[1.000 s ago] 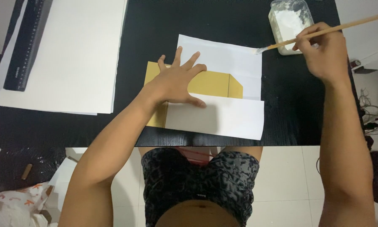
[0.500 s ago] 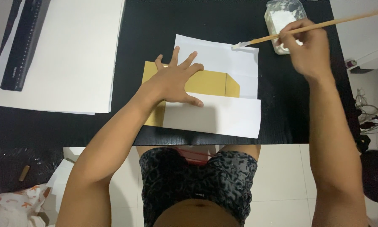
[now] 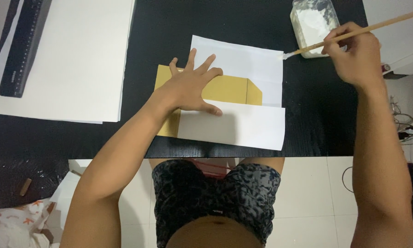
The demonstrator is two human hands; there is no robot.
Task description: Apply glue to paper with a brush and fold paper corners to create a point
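Since the earlier frame, the right hand (image 3: 355, 57) has drawn its pinched wooden brush (image 3: 353, 33) toward the white paper (image 3: 236, 62) edge. Left hand (image 3: 192, 87) lies spread, pinning the yellow card (image 3: 231, 89) mid-bench (image 3: 169, 27). Thin, light, floppy paper probably slides easily; it seems best pressed flat or lifted by an edge.

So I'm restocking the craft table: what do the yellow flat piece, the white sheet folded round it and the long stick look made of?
The yellow flat piece looks like matte card: stiff, even colour, clean clipped corner. The white folded sheet looks like thin matte paper, sharply creased. The long pale stick in the right hand looks like bare wood or bamboo, its white tip probably bristles wet with paste.
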